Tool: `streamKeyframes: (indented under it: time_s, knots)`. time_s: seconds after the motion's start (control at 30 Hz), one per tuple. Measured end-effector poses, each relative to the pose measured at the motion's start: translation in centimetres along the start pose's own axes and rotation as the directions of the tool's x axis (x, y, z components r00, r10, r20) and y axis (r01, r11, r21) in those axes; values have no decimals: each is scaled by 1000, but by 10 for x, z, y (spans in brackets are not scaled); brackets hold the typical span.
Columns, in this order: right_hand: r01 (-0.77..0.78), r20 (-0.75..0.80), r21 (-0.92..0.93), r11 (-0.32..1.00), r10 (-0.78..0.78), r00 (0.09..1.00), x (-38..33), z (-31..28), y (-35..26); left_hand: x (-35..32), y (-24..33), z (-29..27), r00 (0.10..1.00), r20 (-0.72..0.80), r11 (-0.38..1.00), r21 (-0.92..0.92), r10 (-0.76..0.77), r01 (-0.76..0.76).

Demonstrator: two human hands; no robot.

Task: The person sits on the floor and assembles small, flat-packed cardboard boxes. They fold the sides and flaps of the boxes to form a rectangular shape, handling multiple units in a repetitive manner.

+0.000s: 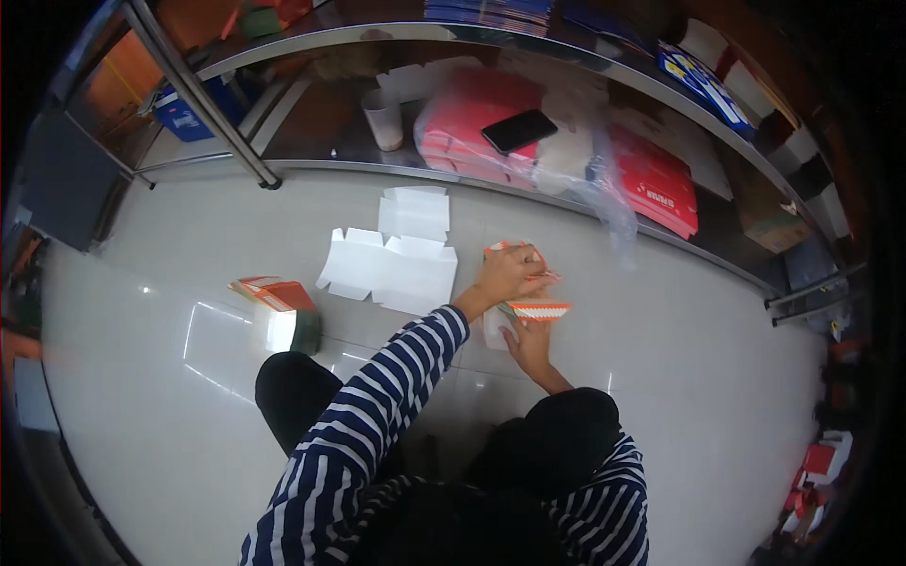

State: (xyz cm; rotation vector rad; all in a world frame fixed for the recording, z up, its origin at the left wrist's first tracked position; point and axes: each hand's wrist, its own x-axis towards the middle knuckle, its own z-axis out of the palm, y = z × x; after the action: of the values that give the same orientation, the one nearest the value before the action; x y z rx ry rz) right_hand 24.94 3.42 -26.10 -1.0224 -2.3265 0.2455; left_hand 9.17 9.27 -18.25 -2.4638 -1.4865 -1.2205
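Between my knees and the shelf, a partly folded carton [538, 309] in white and orange, with a little green, is in both my hands. My left hand [508, 275] reaches across its top, fingers bent together on the upper flaps. From the near side my right hand [530, 345] grips the lower part, thumb along the pale wall and the other fingers partly hidden. Flat white carton blanks [392, 269] with cut tabs lie on the floor to the left. Farther left stands an orange and green box [293, 316] with its top flaps raised.
A metal shelf unit [321, 168] spans the far side. On its lower board are a white cup [382, 121], red packs [472, 118] in clear plastic and a black phone [519, 131]. Plastic film [618, 222] hangs over the edge. Red and white pieces [816, 472] lie at far right.
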Motion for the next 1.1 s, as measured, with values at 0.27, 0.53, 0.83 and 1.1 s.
streamKeyframes:
  time_s: [0.27,0.53,0.83,1.1]
  knots:
    - [103,499,-123,987,-29,866,12,19,11,-78,-38,-18,666,-192,680,-382,-721,626]
    - [161,552,-40,986,-113,826,20,-6,3,-195,-56,8,720,368,717,649,-589,254]
    - [-607,680,651,455,-705,201,104,-162,-60,-37,-134,-119,802,262,754,576,-536,316]
    - [176,-149,527,831,-114,982,185,-204,-148,85,10,-299,891,448,911,-332,-78,246]
